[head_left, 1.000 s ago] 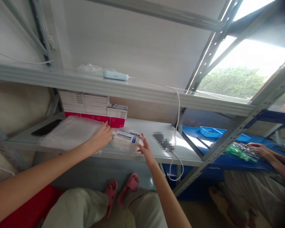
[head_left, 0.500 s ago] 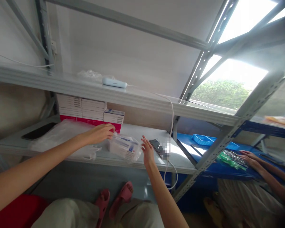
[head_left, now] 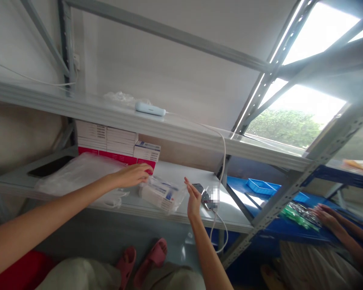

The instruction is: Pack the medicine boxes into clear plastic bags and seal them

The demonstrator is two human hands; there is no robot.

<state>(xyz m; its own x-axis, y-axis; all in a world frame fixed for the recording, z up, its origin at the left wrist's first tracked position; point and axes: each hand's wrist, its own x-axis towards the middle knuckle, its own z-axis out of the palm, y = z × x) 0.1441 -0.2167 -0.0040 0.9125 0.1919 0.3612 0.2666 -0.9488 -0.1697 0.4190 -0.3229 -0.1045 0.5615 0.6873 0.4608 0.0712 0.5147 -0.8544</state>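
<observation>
A clear plastic bag (head_left: 178,198) with a white-and-blue box (head_left: 159,193) inside lies near the front edge of the shelf. At the bag's left end, my left hand (head_left: 136,175) has its fingers bent and closed on the plastic; the fingertips are partly hidden. My right hand (head_left: 194,201) is raised at the bag's right end, fingers stretched upward, with no object seen in it. Left of the box, beneath my left forearm, spreads a pile of clear plastic bags (head_left: 84,171).
White boxes (head_left: 121,141) stand stacked on red ones at the back. A phone (head_left: 202,195) with a white cable (head_left: 224,161) lies to the right. A dark flat device (head_left: 51,166) sits left. Beyond the rack post, another person's hands (head_left: 326,215) work beside blue trays (head_left: 261,186).
My right hand has shifted slightly right and its fingers have drawn closer together. My left hand stays at the bag's left end. The whole view has shifted slightly.
</observation>
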